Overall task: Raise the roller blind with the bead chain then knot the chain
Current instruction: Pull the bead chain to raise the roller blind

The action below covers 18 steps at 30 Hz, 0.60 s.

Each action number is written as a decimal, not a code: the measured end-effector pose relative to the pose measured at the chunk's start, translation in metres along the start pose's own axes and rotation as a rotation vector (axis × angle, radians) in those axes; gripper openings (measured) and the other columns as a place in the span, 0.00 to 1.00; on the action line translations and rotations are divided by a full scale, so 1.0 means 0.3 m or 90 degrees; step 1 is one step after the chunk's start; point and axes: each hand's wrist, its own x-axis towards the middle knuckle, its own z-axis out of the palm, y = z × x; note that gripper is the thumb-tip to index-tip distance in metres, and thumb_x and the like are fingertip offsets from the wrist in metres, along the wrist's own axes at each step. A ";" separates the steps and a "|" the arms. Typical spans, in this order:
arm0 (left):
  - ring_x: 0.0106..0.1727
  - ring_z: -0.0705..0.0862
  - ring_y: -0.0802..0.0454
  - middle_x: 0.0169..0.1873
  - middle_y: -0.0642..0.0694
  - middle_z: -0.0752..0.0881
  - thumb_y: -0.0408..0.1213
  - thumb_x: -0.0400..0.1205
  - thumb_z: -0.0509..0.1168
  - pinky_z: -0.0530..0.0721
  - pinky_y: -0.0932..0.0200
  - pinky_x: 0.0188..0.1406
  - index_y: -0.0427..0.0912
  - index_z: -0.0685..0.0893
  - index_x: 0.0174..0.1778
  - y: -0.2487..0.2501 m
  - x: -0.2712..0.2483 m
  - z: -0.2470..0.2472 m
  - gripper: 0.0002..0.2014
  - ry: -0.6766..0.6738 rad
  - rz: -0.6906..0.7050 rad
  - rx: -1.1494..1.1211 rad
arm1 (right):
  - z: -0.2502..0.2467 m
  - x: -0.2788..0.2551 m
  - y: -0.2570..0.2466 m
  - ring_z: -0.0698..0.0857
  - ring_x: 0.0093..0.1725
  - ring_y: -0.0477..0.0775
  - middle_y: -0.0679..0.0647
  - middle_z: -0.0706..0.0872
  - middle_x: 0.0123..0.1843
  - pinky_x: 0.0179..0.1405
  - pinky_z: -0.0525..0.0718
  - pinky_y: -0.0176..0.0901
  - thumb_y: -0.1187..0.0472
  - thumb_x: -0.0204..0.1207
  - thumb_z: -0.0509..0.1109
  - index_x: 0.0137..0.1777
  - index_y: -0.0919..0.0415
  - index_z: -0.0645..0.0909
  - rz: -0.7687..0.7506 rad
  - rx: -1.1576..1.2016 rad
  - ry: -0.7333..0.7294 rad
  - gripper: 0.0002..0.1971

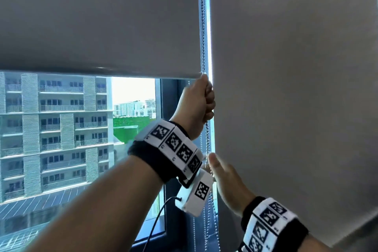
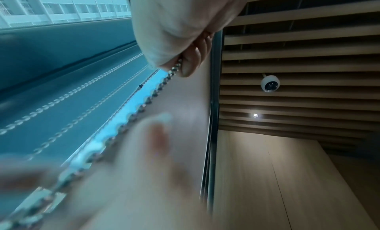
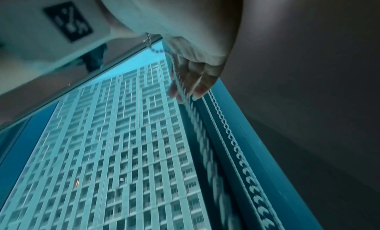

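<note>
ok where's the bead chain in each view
Head: the bead chain hangs vertically in the bright gap between the two blinds, right of centre.
Left wrist: it runs diagonally from lower left up to centre.
Right wrist: blurred, across the fingers, upper centre.
Shared landmark: the apartment block outside the window.

1. My left wrist band (image 1: 173, 147) hides my right hand's (image 1: 225, 178) fingertips and the chain (image 1: 207, 137) there.
2. The blind's (image 1: 98, 26) top is cut off.
3. In the left wrist view, the near fingers (image 2: 156, 144) are a blur.
4. My left hand (image 1: 196, 104) covers the chain inside it.
</note>
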 end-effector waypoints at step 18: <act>0.25 0.61 0.54 0.22 0.52 0.67 0.54 0.79 0.58 0.58 0.55 0.29 0.49 0.70 0.23 -0.364 -0.297 -0.094 0.20 -0.042 -0.132 0.005 | -0.046 0.225 -0.348 0.62 0.17 0.42 0.51 0.65 0.24 0.18 0.65 0.31 0.53 0.87 0.51 0.38 0.62 0.69 -0.184 0.132 0.155 0.18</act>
